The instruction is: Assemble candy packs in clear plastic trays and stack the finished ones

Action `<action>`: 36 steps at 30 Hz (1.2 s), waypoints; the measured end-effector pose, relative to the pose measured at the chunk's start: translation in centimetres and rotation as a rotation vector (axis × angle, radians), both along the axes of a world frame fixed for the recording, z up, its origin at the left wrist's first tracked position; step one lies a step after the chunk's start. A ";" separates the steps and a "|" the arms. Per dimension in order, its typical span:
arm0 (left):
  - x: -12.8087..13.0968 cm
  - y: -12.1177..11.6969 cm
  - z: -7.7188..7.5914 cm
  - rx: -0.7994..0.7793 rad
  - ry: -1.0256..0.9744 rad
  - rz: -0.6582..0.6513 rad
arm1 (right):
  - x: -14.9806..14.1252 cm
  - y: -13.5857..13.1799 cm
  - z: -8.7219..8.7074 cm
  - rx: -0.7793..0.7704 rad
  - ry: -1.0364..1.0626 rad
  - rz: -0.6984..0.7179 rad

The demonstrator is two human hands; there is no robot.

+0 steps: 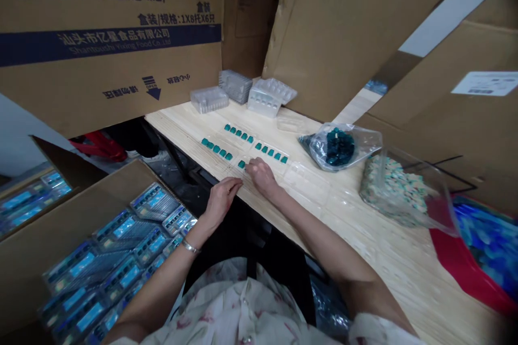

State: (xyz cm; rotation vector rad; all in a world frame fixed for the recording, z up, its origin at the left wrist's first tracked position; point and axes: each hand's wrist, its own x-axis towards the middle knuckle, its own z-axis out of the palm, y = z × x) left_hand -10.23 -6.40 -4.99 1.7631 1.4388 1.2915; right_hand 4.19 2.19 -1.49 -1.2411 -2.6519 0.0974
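Note:
My right hand (261, 175) is over a clear tray at the table's near edge, its fingertips pinched together; what they hold, if anything, is hidden. Right beside those fingertips lies one teal piece (242, 164). My left hand (222, 198) is at the table edge just left of it, with thumb and fingers pressed together and nothing clearly visible in them. Beyond the hands, small teal pieces sit in rows in shallow clear trays: a far row (238, 133), a left row (217, 149) and a right row (271, 153). Bare clear trays (305, 178) extend to the right.
Stacked clear plastic trays (265, 98) stand at the back. On the right are a bag of dark teal pieces (340, 146), a clear tub of pale pieces (399, 186) and a red container (465, 264). A carton of packed trays (117, 259) stands lower left. Cardboard walls (335, 27) enclose the back.

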 end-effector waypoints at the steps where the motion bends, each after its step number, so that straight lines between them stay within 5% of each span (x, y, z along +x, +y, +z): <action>1: 0.1 0.1 0.2 -0.047 -0.071 0.020 | 0.0 0.0 0.0 -0.015 0.001 -0.003; 9: -0.2 0.9 3.1 -0.506 -1.306 0.044 | 1.4 -3.6 2.4 -0.125 0.588 0.003; 14: 1.6 1.3 4.1 -0.517 -1.538 -0.078 | -0.1 -7.9 2.8 -0.244 0.737 0.045; 18: 2.9 1.6 4.5 -0.496 -1.549 -0.057 | -0.6 -8.7 2.4 -0.299 0.834 0.008; 22: 2.7 1.2 4.7 -0.513 -1.466 -0.028 | 0.8 -7.4 2.8 -0.588 1.118 -0.167; 28: 2.7 -0.7 4.8 -0.437 -1.001 -0.152 | 2.6 -6.5 3.5 -0.717 1.253 -0.205; 36: 2.6 -0.8 4.4 -0.226 -0.525 -0.051 | 3.4 -6.3 3.6 -0.680 1.132 -0.204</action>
